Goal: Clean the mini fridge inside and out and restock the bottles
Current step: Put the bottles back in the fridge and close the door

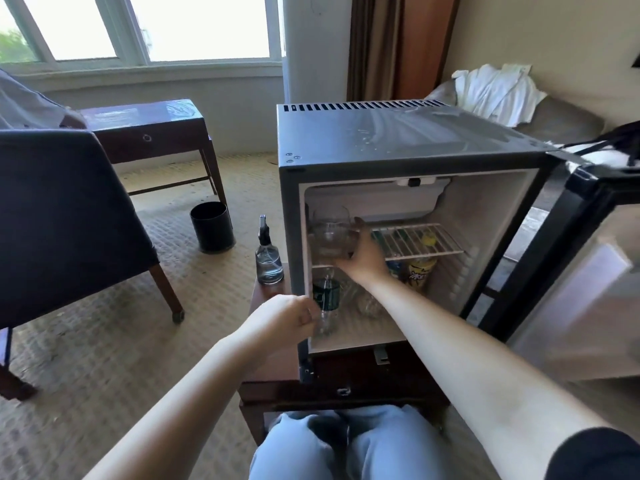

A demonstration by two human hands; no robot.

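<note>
Mini fridge [398, 140] on low wooden table [273, 368], door [595, 258] swung open to the right. Right hand [363, 254] reaches inside at the left end of the wire shelf [415, 240] – fingers wrapped round a clear glass [330, 233]. Left hand [287, 320] at the fridge's lower front-left corner, fingers curled round a green-labelled bottle [325, 294]. Yellow-labelled bottle [420, 268] stands under the shelf. Spray bottle [268, 261] on the table's left edge – just beside the fridge.
</note>
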